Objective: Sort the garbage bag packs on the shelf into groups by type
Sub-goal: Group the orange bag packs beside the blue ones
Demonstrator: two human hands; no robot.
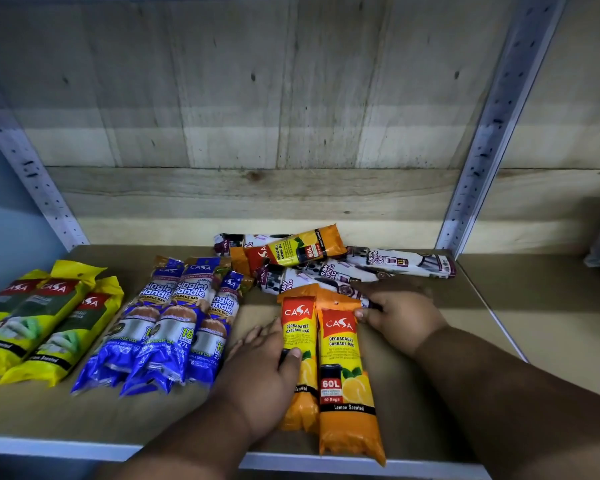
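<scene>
So from my headcam feed, going left to right along the shelf (174, 414): far left I've got three yellow packs (45, 323) lying side by side, angled a bit, red logo at the top, touching each other. Just right of those, three blue singlet handle packs (174, 327) in a tight row, also tilted, overlapping at the edges.

Then my left hand (260, 375) is lying flat on the shelf, palm down, with the thumb pressed on the left one of two orange degradable packs (343, 368). Fingers are loosely spread, not wrapped around anything, more of a push against the pack's side. Those two orange packs lie side by side near the front edge, the right one's bottom end reaching that edge.

My right hand (399, 313) is at the top right corner of the orange pair, thumb and fingertips pinching what looks like the edge of the right pack, though a white pack sits right under there too so I can't tell exactly which it's got.

Behind all that, toward the wooden back wall (257, 133), there's a messy heap: several white drawstring packs (402, 263) and one more orange pack (291, 251) lying crosswise on top.
</scene>
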